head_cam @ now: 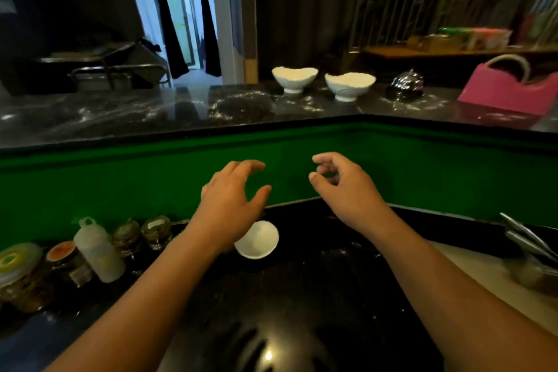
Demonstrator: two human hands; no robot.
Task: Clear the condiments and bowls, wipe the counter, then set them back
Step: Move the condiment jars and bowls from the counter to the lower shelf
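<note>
Here, one small white bowl (257,239) sits on the lower black counter (302,296), partly hidden behind the left hand (231,202). Two further white bowls, the left one (294,78) and the right one (349,86), stand side by side on the raised upper counter (136,118), close together but not touching.

The left hand hovers above the small bowl with fingers spread and curved, thumb apart from the index finger. It grips nothing; whether its underside contacts the bowl rim cannot be determined. The right hand (344,187) is held beside it, near the green panel (422,172) that fronts the upper counter. Its fingers are loosely curled, thumb and index tip near each other with a gap between, and it holds nothing.

The condiments are grouped at the left end of the lower counter, along the green panel: a translucent squeeze bottle (98,251), two small glass jars (126,235) (156,231) just right of it, an orange-lidded jar (65,257) just left of it, and a jar with a yellow-green lid (16,266) at the frame edge.

On the upper counter, right of the bowls, are a shiny metal bell (406,84) and a pink tape dispenser (510,89). Metal utensils (525,238) lie at the right edge of the lower counter.
</note>
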